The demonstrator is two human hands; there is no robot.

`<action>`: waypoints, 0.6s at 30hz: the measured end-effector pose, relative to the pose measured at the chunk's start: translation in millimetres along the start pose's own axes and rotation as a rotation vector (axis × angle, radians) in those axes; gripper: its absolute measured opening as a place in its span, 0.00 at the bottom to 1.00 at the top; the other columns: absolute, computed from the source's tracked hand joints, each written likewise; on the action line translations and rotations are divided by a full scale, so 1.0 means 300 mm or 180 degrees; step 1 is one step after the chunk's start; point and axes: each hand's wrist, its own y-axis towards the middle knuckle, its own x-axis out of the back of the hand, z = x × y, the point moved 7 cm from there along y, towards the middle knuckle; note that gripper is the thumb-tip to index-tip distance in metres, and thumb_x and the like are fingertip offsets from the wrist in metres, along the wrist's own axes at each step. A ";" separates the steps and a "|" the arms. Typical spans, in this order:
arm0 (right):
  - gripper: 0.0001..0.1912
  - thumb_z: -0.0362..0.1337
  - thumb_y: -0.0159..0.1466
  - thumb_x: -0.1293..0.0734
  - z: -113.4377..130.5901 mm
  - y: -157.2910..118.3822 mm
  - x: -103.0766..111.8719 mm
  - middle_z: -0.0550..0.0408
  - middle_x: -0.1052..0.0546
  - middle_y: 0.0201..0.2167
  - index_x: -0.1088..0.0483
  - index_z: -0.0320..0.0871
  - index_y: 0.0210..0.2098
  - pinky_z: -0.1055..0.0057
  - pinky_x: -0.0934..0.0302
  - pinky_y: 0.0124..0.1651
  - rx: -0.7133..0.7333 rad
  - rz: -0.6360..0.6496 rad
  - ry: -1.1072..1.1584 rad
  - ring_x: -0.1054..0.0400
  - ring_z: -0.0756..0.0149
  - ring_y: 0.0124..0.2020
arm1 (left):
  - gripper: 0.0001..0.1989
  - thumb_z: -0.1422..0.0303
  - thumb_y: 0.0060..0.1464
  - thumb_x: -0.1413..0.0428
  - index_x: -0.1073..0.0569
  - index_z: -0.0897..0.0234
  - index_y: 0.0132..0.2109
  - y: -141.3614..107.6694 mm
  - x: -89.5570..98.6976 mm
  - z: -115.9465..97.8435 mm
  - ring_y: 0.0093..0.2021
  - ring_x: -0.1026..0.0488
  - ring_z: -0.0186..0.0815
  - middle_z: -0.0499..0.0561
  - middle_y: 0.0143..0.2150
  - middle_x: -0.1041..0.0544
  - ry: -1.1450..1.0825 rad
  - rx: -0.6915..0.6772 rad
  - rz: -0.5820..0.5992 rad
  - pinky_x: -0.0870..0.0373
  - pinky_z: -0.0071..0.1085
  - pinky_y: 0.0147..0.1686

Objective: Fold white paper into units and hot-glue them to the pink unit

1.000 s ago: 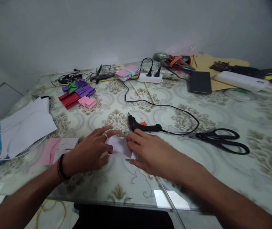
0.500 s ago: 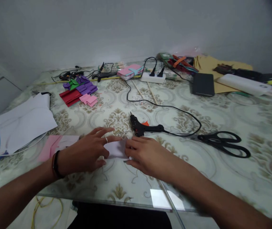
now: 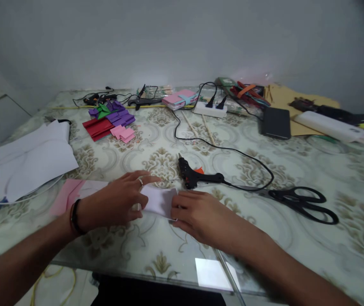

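A small piece of white paper (image 3: 157, 201) lies between my hands near the table's front edge, its right end folded up. My left hand (image 3: 127, 197), with a ring on one finger, grips the paper's left end; its index finger stretches along the far edge. My right hand (image 3: 197, 212) is closed on the right end, its fingertips at the upturned fold. Just beyond the right hand lies a black glue gun (image 3: 197, 174) with an orange trigger. Pink paper (image 3: 67, 195) and another white piece lie partly behind my left wrist.
Black scissors (image 3: 297, 202) lie at the right. White sheets (image 3: 35, 161) are at the left. Folded red (image 3: 98, 128), purple and pink papers lie farther back. A cord runs from the glue gun towards a white power strip (image 3: 210, 109). Two thin sticks and a black box (image 3: 276, 123) are also there.
The view has shifted slightly. The paper's right end now stands up more clearly at my right fingertips, and more of its surface shows between my hands. Both hands stay on it.
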 end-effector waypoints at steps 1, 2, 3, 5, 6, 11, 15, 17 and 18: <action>0.03 0.35 0.68 0.30 -0.006 -0.001 0.001 0.53 0.22 0.38 0.24 0.42 0.37 0.64 0.37 0.42 -0.0028 -0.0008 0.0020 0.28 0.61 0.39 | 0.06 0.75 0.51 0.33 0.21 0.61 0.36 -0.001 -0.002 0.012 0.69 0.35 0.53 0.57 0.70 0.33 -0.0096 0.0072 -0.0021 0.33 0.50 0.64; 0.04 0.35 0.68 0.31 -0.012 -0.001 0.004 0.53 0.22 0.38 0.24 0.42 0.37 0.64 0.37 0.42 -0.0058 -0.0020 0.0051 0.29 0.61 0.38 | 0.07 0.74 0.51 0.33 0.22 0.62 0.38 -0.003 -0.004 0.024 0.66 0.32 0.52 0.59 0.69 0.33 -0.0191 0.0142 -0.0042 0.31 0.48 0.62; 0.04 0.35 0.69 0.31 -0.017 -0.002 0.007 0.53 0.22 0.38 0.24 0.42 0.37 0.64 0.37 0.41 -0.0093 -0.0029 0.0080 0.29 0.62 0.38 | 0.09 0.74 0.52 0.34 0.23 0.62 0.40 -0.006 -0.008 0.036 0.64 0.29 0.50 0.60 0.68 0.33 -0.0275 0.0198 -0.0065 0.29 0.46 0.60; 0.05 0.36 0.69 0.32 -0.024 -0.003 0.017 0.53 0.23 0.40 0.24 0.43 0.37 0.63 0.37 0.42 -0.0147 -0.0066 0.0115 0.29 0.62 0.38 | 0.11 0.73 0.53 0.35 0.25 0.61 0.43 -0.012 -0.016 0.056 0.60 0.25 0.46 0.60 0.66 0.31 -0.0384 0.0252 -0.0125 0.27 0.43 0.57; 0.06 0.36 0.69 0.32 -0.026 -0.003 0.023 0.52 0.23 0.41 0.24 0.43 0.36 0.62 0.36 0.43 -0.0168 -0.0090 0.0115 0.29 0.61 0.38 | 0.12 0.73 0.53 0.35 0.26 0.61 0.44 -0.016 -0.020 0.065 0.59 0.25 0.45 0.59 0.65 0.30 -0.0405 0.0246 -0.0165 0.26 0.42 0.57; 0.07 0.38 0.70 0.32 -0.028 -0.002 0.039 0.48 0.24 0.47 0.21 0.45 0.43 0.56 0.34 0.50 -0.0247 -0.0149 0.0125 0.30 0.56 0.46 | 0.16 0.70 0.55 0.35 0.28 0.59 0.49 -0.032 -0.029 0.092 0.60 0.26 0.46 0.59 0.63 0.29 -0.0193 0.0131 -0.0373 0.27 0.43 0.58; 0.09 0.39 0.70 0.32 -0.031 -0.006 0.045 0.44 0.24 0.52 0.20 0.44 0.45 0.52 0.33 0.56 -0.0267 -0.0320 0.0187 0.30 0.53 0.51 | 0.23 0.68 0.56 0.36 0.29 0.58 0.57 -0.033 -0.027 0.087 0.60 0.26 0.47 0.59 0.63 0.28 0.0108 0.0024 -0.0518 0.26 0.43 0.57; 0.09 0.39 0.70 0.32 -0.028 -0.009 0.049 0.43 0.25 0.57 0.20 0.44 0.42 0.51 0.34 0.59 -0.0258 -0.0403 0.0197 0.30 0.53 0.54 | 0.27 0.66 0.56 0.36 0.31 0.58 0.61 -0.032 -0.026 0.077 0.60 0.26 0.48 0.59 0.62 0.27 0.0228 0.0003 -0.0568 0.25 0.43 0.56; 0.10 0.39 0.71 0.33 -0.027 -0.010 0.051 0.43 0.25 0.59 0.20 0.44 0.41 0.50 0.34 0.60 -0.0266 -0.0424 0.0190 0.30 0.53 0.55 | 0.28 0.66 0.56 0.35 0.32 0.59 0.62 -0.031 -0.024 0.072 0.59 0.26 0.48 0.59 0.62 0.27 0.0283 0.0011 -0.0582 0.25 0.43 0.55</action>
